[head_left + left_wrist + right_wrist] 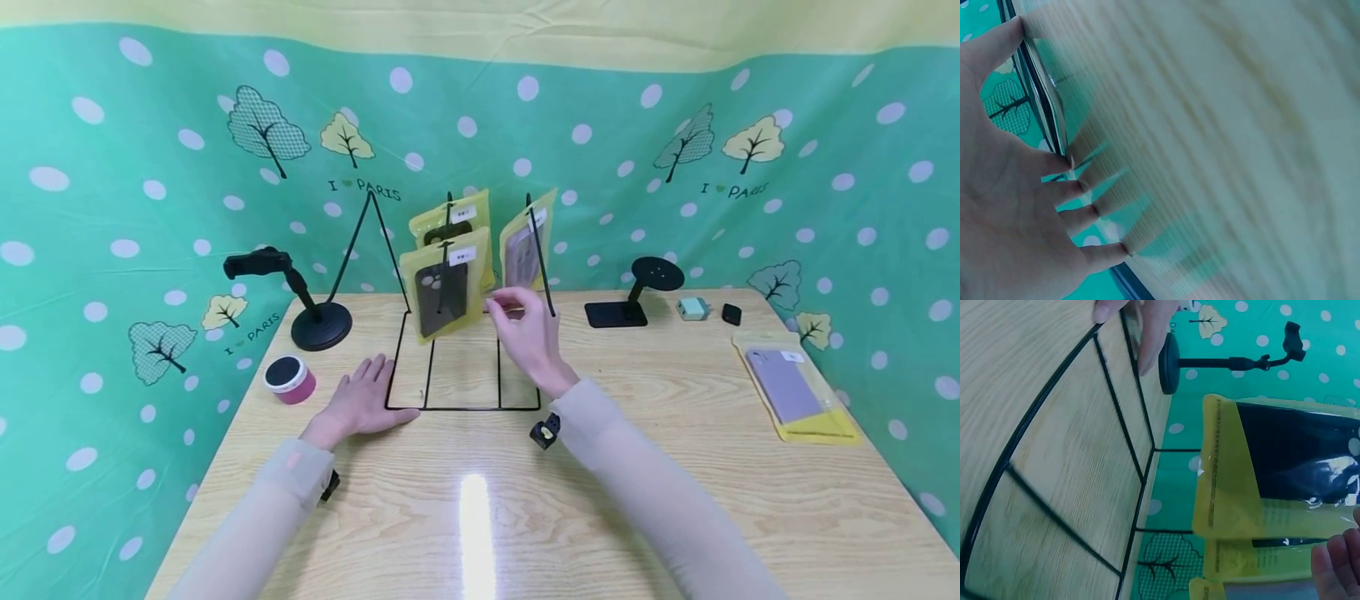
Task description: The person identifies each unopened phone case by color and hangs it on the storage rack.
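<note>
I'm seeing the thumb and forefinger of the right hand [528, 333] bent towards each other beside the right edge of the front pouch [453, 292]; I cannot tell whether they are pinching its film. The left hand [363, 400] is resting with fingers and thumb spread, touching the base of the wire rack [465, 409], on which the pouch is hanging. I'm judging the pouch light, pliable and slippery, with the flat, dark phone case [429, 300] inside stiffening its middle, so I'd be taking hold by a side edge, minding creases. Its clear-and-yellow plastic is shining; the rear pouch [427, 223] and right pouch [519, 250] are hanging in similar film. The rack's thin black rods are forming triangles above the wood-grained table [750, 500], and a spotted green cloth [172, 208] is draping behind.
</note>
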Available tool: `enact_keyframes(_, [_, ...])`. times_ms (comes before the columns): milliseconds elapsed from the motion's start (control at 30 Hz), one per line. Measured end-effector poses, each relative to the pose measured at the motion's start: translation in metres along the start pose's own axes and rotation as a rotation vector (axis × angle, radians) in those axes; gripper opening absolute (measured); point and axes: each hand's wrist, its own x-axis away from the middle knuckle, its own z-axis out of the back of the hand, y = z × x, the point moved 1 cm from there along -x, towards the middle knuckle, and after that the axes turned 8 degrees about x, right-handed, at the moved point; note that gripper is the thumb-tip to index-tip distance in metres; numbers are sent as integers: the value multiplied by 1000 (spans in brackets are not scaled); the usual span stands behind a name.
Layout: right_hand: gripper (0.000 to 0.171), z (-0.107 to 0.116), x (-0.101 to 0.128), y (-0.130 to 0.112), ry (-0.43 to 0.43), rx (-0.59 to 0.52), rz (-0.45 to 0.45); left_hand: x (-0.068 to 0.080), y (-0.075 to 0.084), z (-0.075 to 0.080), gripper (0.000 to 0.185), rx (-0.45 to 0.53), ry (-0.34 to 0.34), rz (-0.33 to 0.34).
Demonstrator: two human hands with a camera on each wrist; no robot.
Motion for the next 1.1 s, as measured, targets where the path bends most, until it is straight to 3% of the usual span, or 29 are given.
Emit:
enact_keyframes(167, [9, 10, 4, 4, 53, 94, 82, 1, 0, 0, 113, 11, 13, -8])
enact_keyframes(333, [6, 21, 6, 11, 83, 112, 155, 3, -1, 1, 113, 19, 14, -3])
enact_keyframes(600, [4, 53, 18, 30, 27, 138, 235, 4, 0, 0, 112, 9, 12, 0])
enact_keyframes(867, [11, 99, 37, 56, -89, 275, 205, 2, 2, 0, 111, 9, 3, -3])
enact_keyframes(1100, [24, 140, 48, 80, -196, 379, 124, 1, 1, -1, 112, 5, 24, -12])
